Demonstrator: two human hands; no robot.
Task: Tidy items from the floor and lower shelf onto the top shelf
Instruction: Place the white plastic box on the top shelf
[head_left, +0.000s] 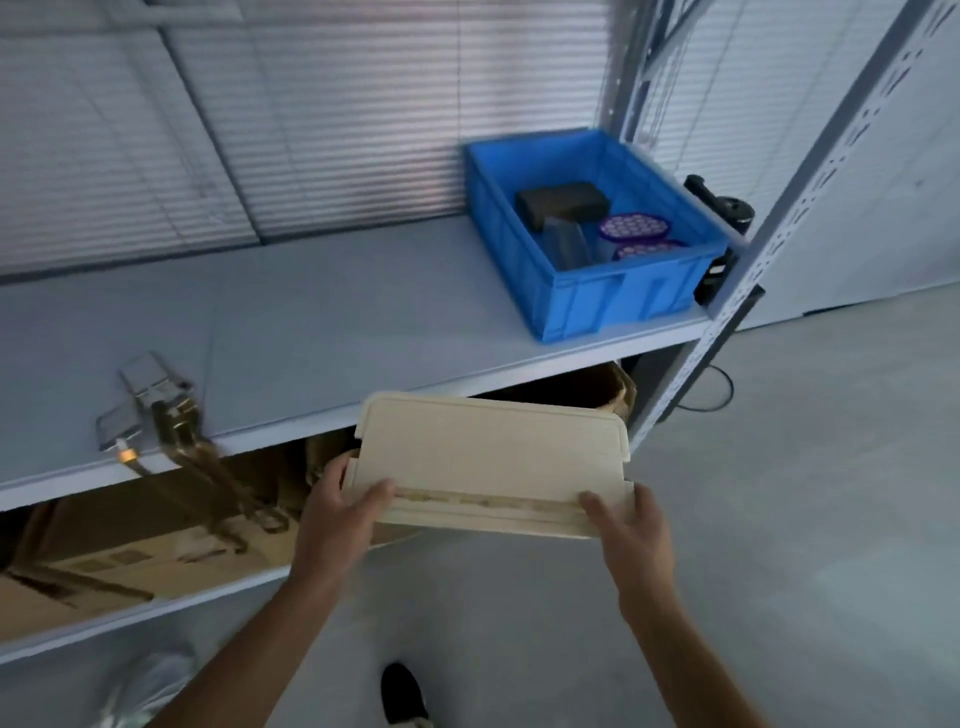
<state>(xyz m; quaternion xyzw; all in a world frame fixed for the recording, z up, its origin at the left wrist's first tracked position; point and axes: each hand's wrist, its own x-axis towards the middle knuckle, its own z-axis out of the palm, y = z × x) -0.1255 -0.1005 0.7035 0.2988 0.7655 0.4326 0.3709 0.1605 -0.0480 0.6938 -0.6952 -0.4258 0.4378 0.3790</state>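
Observation:
I hold a flat cream-coloured box (488, 457) in both hands, just in front of and slightly below the front edge of the top shelf (291, 322). My left hand (343, 506) grips its near left corner, thumb on top. At the near right corner, my right hand (631, 525) grips it the same way. The box tilts with its far edge raised toward the shelf. Behind it, the lower shelf (156, 608) carries brown cardboard boxes (171, 530).
A blue crate (639, 296) with a dark block and purple round items stands at the shelf's right end. A clear plastic case with gold straps (150, 410) lies at the front left. The upright post (810, 171) stands right. My shoe (402, 693) is on the grey floor.

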